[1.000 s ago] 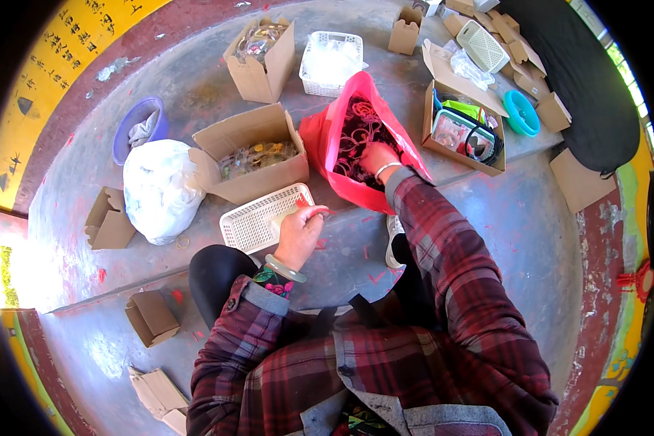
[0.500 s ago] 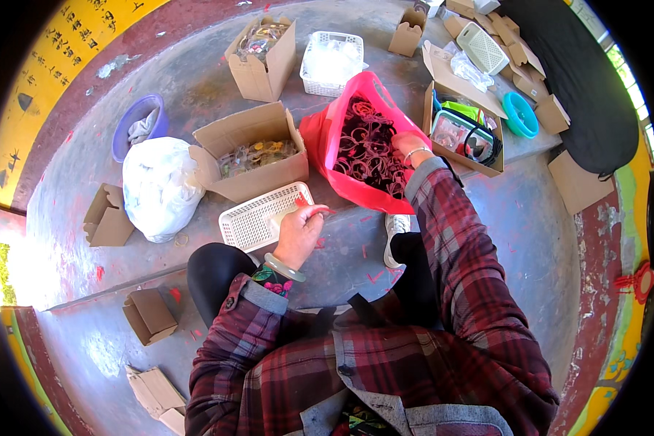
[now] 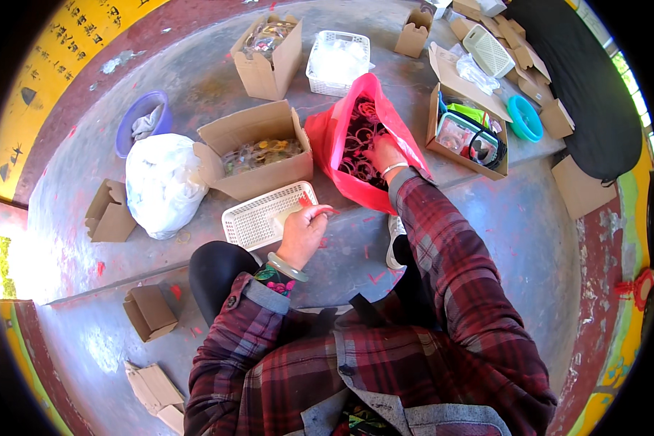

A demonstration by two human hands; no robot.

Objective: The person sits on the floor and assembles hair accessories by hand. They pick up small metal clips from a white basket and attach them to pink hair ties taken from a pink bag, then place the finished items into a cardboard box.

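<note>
My right hand (image 3: 386, 154) reaches into an open red plastic bag (image 3: 332, 156), among many dark loops with pink edges (image 3: 357, 145) that look like hair ties. Its fingertips are hidden among them. My left hand (image 3: 301, 236) is closed above the near end of a white perforated plastic basket (image 3: 251, 211). A small red piece (image 3: 325, 210), its kind unclear, shows at the thumb and fingers. Something cream-coloured lies in the basket beside this hand, partly covered by it.
Left of the bag stands an open carton (image 3: 258, 171) of small wrapped items, beside a stuffed white plastic bag (image 3: 163, 185). A purple basin (image 3: 127, 131), white basket (image 3: 316, 80), carton of mixed goods (image 3: 498, 173) and teal basin (image 3: 516, 116) stand around. A concrete step edge crosses the floor.
My right hand has moved left and deeper into the red bag, whose opening has narrowed. My left hand has stayed nearly still above the basket.
</note>
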